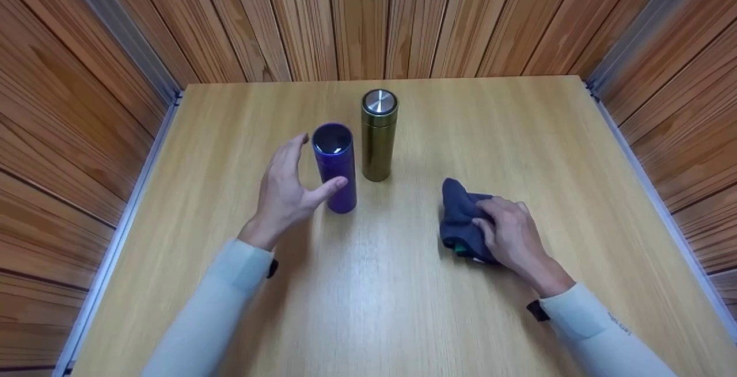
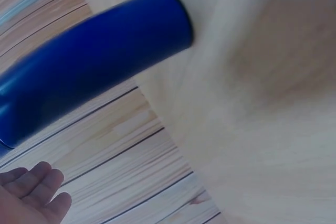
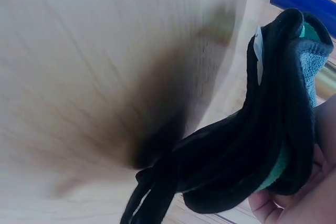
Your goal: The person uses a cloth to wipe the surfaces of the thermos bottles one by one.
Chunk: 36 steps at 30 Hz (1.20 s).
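Observation:
A purple thermos bottle [image 1: 339, 187] with a dark, shiny top stands upright on the table. My left hand [image 1: 283, 193] is at its left side, thumb and fingers spread apart; the thumb overlaps the bottle in the head view. In the left wrist view the bottle [image 2: 94, 59] looks blue, and the fingers [image 2: 39, 187] show beside it. To the right, my right hand [image 1: 512, 233] pinches a folded dark navy cloth [image 1: 460, 219] between thumb and fingers. Green patches and a small white tag show on the cloth [image 3: 236, 156] in the right wrist view.
Just behind and to the right of the purple bottle stands a gold-green thermos bottle [image 1: 378, 147] with a silver lid. The wooden table [image 1: 518, 129] is bounded by wood-plank walls [image 1: 363, 20] at the back and sides, with grey metal rails [image 1: 115, 250] along its side edges.

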Available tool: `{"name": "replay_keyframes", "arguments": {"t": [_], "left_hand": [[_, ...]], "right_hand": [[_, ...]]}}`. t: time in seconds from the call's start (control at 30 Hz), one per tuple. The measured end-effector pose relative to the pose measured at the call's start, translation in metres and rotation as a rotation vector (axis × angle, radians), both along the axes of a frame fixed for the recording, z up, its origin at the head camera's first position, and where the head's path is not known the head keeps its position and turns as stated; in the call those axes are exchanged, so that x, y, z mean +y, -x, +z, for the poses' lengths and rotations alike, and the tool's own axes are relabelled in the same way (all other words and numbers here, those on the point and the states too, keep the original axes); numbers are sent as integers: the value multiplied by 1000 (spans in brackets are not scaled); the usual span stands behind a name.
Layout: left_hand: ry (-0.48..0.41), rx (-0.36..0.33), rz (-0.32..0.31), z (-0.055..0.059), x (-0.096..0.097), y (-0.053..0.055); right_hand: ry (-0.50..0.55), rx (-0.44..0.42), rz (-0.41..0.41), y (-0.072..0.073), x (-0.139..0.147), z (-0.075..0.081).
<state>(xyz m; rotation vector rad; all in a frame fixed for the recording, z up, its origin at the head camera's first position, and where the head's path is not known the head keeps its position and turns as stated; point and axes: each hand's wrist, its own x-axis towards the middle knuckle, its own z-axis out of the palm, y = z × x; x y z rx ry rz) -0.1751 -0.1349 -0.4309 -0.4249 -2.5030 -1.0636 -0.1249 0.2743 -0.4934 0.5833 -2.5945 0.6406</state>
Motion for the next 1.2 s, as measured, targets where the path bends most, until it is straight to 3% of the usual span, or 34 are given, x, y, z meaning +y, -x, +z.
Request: {"name": "replay_keyframes", "arguments": {"t": [0.3, 0.73, 1.2], "left_hand": [[-76, -109, 29, 13, 12, 8], [-143, -92, -2, 17, 19, 16], [-106, -104, -14, 19, 26, 12]], "right_hand": [[11, 8, 12, -1, -3, 2], [20, 46, 21, 1, -5, 1], [32, 35, 24, 1, -6, 0]]}}
